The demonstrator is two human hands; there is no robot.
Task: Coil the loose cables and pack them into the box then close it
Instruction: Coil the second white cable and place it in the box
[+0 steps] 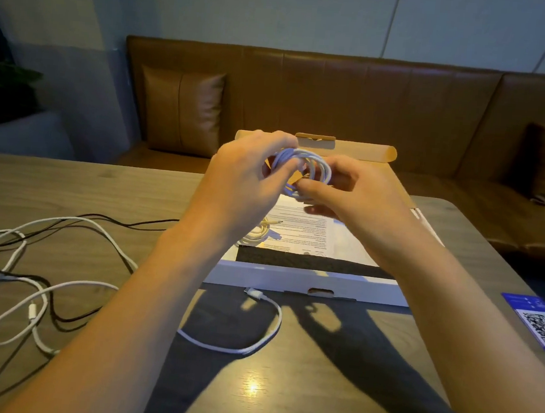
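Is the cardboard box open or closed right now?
Open. The box has its lid flipped back toward the sofa, with a printed sheet and a coiled cable visible inside.

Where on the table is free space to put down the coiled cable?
Free: the table near the person, between the white cable end and the QR card. Inside the open box, the paper sheet right of the yellowish coil. Crowded: the left side, with tangled loose cables.

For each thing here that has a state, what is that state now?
Box: open, lid up.
White coil: wound, held above the box by both hands.
Left hand: grips the coil.
Right hand: pinches the coil.
Yellow coil: coiled, in the box.
Loose cables: uncoiled on the table.
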